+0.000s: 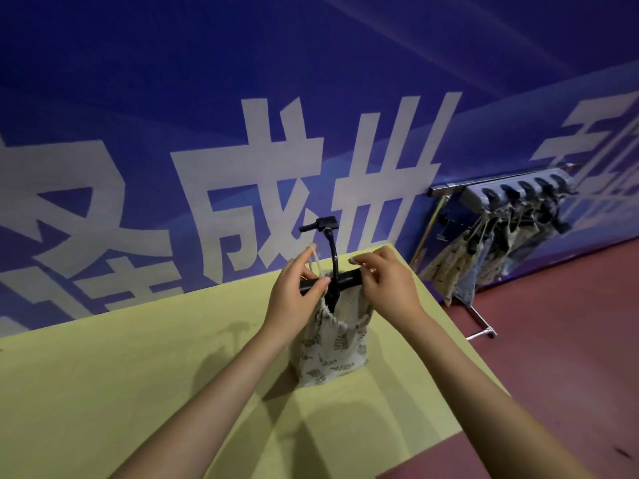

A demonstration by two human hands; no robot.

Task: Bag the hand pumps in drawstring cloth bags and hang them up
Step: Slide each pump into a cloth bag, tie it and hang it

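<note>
1. A black hand pump stands upright inside a cream drawstring cloth bag printed with dark leaf sprigs; the pump's crossbar handle lies across the bag's gathered mouth, and its black hose curves up to a nozzle fitting at the top.
2. The bag rests on its base on the pale yellow bench, near the bench's far right corner.
3. The left hand is at the left side of the bag's mouth, its fingers curled and pinching a light drawstring loop that rises above the handle.
4. The right hand is at the right side of the mouth, its fingers bent and pinching the bag's top edge or cord beside the end of the handle; which of the two cannot be told.
5. Both forearms reach in from the lower edge of the view.
6. Behind the bench runs a blue wall banner with large white characters.
7. To the right, on the red floor, stands a metal rack with a row of hooks, from which several filled cloth bags hang close together, black pump handles showing at their tops.
</note>
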